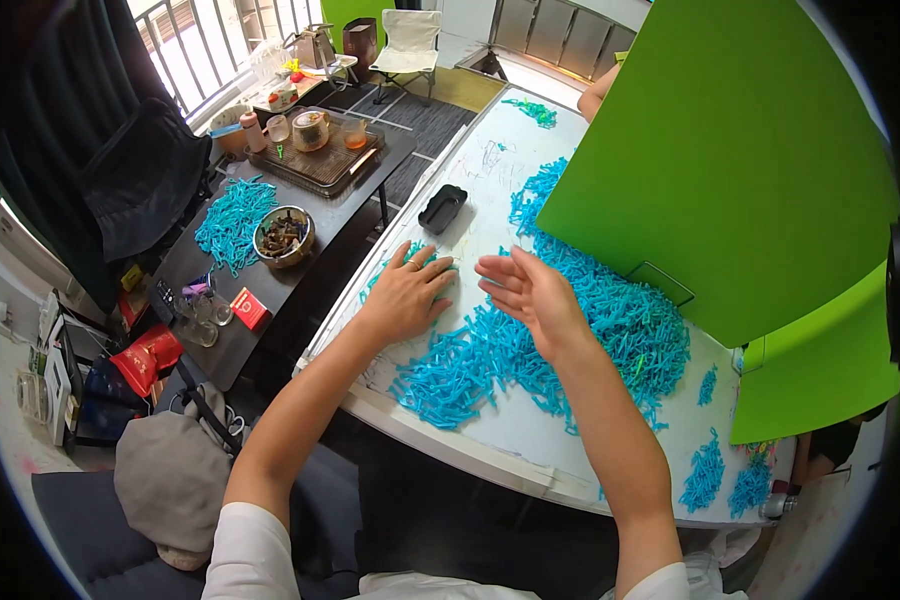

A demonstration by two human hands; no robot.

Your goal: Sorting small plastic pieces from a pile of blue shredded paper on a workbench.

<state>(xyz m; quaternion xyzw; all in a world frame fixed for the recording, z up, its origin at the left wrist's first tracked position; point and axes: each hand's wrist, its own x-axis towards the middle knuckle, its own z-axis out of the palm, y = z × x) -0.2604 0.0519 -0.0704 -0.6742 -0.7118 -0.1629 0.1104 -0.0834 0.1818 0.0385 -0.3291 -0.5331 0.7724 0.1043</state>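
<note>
I have two bare hands at a white table (pixel 482 205). My left hand (pixel 408 295), palm down with fingers spread apart, lies over small teal pieces (pixel 373 282) at the table's left side; I cannot tell whether any are gripped beneath it. My right hand (pixel 545 305) is open, its fingers stretched toward the left, near a large heap of blue pieces (pixel 620 315). That heap spreads across the middle of the table, with a looser part reaching near, between my forearms. Just beyond my left hand sits a black tray (pixel 440 212). On the right, a green panel (pixel 730 170) hides some of the heap. At far left, a dark side table (pixel 342 208) holds another blue pile (pixel 235 222) beside a metallic bowl (pixel 288 262), and a teapot (pixel 311 130) farther off
</note>
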